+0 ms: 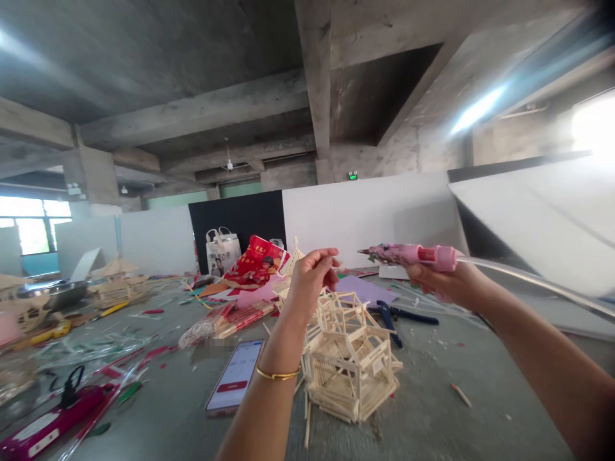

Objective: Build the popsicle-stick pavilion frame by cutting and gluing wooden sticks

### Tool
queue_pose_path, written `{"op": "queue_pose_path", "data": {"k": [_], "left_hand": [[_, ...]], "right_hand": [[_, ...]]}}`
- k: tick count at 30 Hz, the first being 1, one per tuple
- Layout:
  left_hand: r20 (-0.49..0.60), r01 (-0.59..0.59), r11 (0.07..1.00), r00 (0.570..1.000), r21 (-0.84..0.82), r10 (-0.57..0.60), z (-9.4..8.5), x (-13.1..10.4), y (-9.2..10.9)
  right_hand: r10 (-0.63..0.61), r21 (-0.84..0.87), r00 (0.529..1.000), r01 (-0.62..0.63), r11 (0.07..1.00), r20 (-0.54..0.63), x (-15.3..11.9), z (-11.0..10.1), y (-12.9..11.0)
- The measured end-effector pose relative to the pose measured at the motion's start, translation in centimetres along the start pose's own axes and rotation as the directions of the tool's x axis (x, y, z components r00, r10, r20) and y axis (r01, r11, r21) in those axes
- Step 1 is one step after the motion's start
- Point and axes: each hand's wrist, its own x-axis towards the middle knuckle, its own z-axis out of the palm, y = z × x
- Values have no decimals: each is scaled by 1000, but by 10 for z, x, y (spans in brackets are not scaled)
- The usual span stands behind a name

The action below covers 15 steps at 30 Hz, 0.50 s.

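Observation:
My right hand (446, 282) is wrapped round a pink glue gun (413, 255), whose nozzle points left; a long clear glue stick runs out of its rear end to the right. A wooden stick model (353, 365) stands on the grey table in front of me. Above its back left part is my left hand (317, 272), fingers bent and close together; whether anything small is between them I cannot make out. A gold bracelet circles the left wrist.
A phone (234, 378) lies left of the model, dark blue pliers (396, 315) behind it at the right. A magenta power strip (52, 422), bundled sticks (240, 318), a red bag (259, 261) and a metal bowl (55, 293) are farther left.

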Motion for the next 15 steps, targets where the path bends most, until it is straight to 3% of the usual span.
{"op": "queue_pose_path", "data": {"k": [4, 9, 12, 15], "left_hand": [[-76, 11, 1000, 997, 7, -10, 4, 1, -1], [-192, 21, 985, 981, 170, 12, 3, 2, -4], [-166, 40, 985, 986, 171, -11, -2, 3, -4], [-74, 52, 988, 996, 148, -42, -8, 4, -2]], "right_hand": [[39, -23, 999, -38, 999, 32, -1, -3, -4], [68, 23, 997, -69, 997, 37, -3, -2, -8], [89, 36, 996, -90, 995, 16, -2, -2, -7], [92, 61, 995, -94, 994, 39, -2, -1, -3]]}}
